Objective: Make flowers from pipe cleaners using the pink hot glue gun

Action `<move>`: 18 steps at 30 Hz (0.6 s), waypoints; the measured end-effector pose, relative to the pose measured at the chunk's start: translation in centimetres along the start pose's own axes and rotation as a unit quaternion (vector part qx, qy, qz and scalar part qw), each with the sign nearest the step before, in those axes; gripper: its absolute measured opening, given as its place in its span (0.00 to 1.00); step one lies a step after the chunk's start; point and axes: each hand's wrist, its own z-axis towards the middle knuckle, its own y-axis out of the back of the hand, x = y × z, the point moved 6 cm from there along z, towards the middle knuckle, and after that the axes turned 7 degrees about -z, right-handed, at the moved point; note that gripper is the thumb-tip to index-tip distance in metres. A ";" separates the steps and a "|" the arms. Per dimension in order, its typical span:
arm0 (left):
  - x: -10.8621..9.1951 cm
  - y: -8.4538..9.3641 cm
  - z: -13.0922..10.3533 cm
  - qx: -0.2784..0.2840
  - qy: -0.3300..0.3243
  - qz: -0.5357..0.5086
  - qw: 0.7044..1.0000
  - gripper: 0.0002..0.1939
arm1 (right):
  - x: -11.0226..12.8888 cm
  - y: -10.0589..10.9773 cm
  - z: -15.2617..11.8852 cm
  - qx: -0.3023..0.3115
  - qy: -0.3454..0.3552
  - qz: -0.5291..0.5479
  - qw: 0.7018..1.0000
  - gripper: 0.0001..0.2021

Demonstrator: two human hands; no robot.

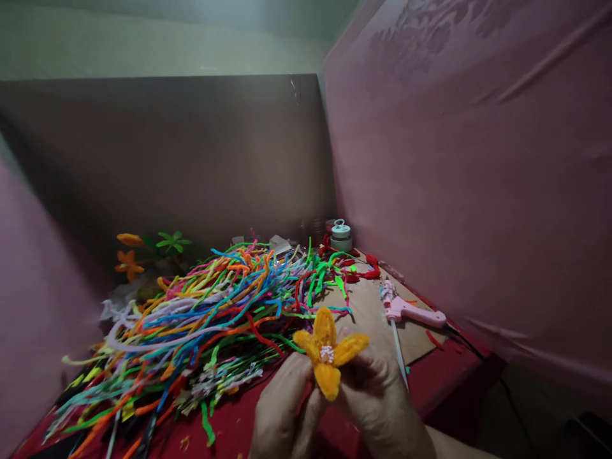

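Observation:
A yellow-orange pipe-cleaner flower (351,350) with a cluster of small pale beads at its centre faces me at the front of the table. My left hand (282,408) pinches it from below on the left side, fingers closed. Behind its right petal, my right hand (382,398) is closed around the back of the same flower. The petals hide most of both sets of fingertips and whatever stem there is.
A large heap of coloured pipe cleaners (205,312) covers the left and middle. A pink glue gun (415,313) lies on a brown board (368,299) at right, its cord trailing off the edge. Finished-looking flowers (128,264) and a mint-green jar (341,237) stand behind.

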 end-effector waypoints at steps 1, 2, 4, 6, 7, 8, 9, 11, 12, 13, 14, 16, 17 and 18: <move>-0.4 0.0 0.0 -0.002 -0.033 0.032 0.999 0.16 | 0.0 -0.2 0.0 0.000 -0.003 0.007 1.000 0.06; -0.6 0.1 0.0 -0.004 -0.053 0.050 0.997 0.16 | 0.1 -0.5 0.0 0.005 -0.006 0.013 1.000 0.06; -0.5 0.4 -0.1 -0.011 -0.047 0.052 0.997 0.13 | 0.6 -0.9 0.0 0.022 -0.015 0.021 0.999 0.06; 0.2 0.8 -0.1 -0.017 0.018 0.025 0.999 0.09 | 0.9 -1.2 0.0 0.042 -0.034 0.037 0.998 0.07; 0.8 1.1 -0.2 -0.024 0.067 0.003 0.997 0.08 | 0.9 -1.3 0.0 0.053 -0.047 0.050 0.996 0.08; 1.5 1.2 -0.3 -0.026 0.122 -0.026 0.992 0.08 | 0.9 -1.4 0.0 0.063 -0.060 0.066 0.994 0.09; 2.1 1.1 -0.5 -0.019 0.175 -0.060 0.983 0.09 | 0.7 -1.5 -0.1 0.076 -0.074 0.085 0.991 0.09; 3.1 0.7 -0.8 0.002 0.254 -0.139 0.957 0.12 | 0.1 -1.7 -0.1 0.104 -0.102 0.114 0.983 0.10; 3.3 0.4 -0.9 0.010 0.280 -0.178 0.943 0.13 | -0.2 -1.7 -0.1 0.116 -0.116 0.123 0.979 0.09; 3.5 0.1 -0.9 0.016 0.297 -0.214 0.930 0.15 | -0.5 -1.8 -0.2 0.125 -0.130 0.129 0.975 0.10; 3.6 -0.1 -0.9 0.018 0.308 -0.245 0.919 0.16 | -0.7 -1.8 -0.2 0.133 -0.145 0.134 0.971 0.10; 3.7 -0.4 -0.9 0.019 0.318 -0.283 0.905 0.17 | -1.0 -1.9 -0.2 0.139 -0.166 0.139 0.966 0.11; 3.7 -0.6 -0.8 0.023 0.320 -0.295 0.900 0.17 | -1.0 -1.9 -0.2 0.140 -0.176 0.141 0.964 0.11; 3.7 -0.7 -0.9 0.029 0.320 -0.304 0.897 0.17 | -1.0 -2.0 -0.1 0.140 -0.183 0.141 0.963 0.12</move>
